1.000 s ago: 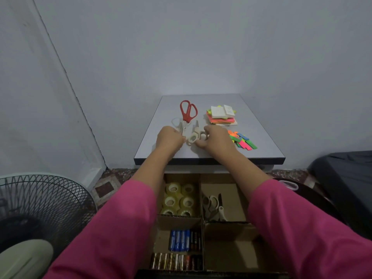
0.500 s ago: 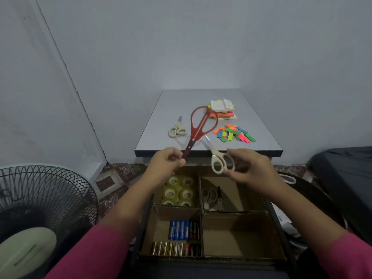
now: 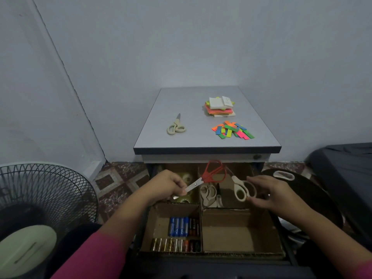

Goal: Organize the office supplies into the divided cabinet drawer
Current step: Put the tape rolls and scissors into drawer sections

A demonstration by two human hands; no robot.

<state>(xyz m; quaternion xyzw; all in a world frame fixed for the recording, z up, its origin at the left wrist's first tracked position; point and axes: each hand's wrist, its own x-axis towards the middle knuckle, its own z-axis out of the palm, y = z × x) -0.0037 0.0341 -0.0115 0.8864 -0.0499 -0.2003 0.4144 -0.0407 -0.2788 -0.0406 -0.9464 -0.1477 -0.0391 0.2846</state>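
Now both hands lower over drawer point(image 3: 209, 253) (was tabletop): left hand point(image 3: 168, 185) pinching red scissors point(image 3: 211, 175), right hand point(image 3: 268, 193) gripping beige scissors point(image 3: 242, 189).

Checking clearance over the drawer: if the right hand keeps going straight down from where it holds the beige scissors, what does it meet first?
Probably the scissors already lying in the far right compartment, or that compartment's cardboard floor beside them. The right hand and its beige scissors hover above it; depth is unclear from one view.
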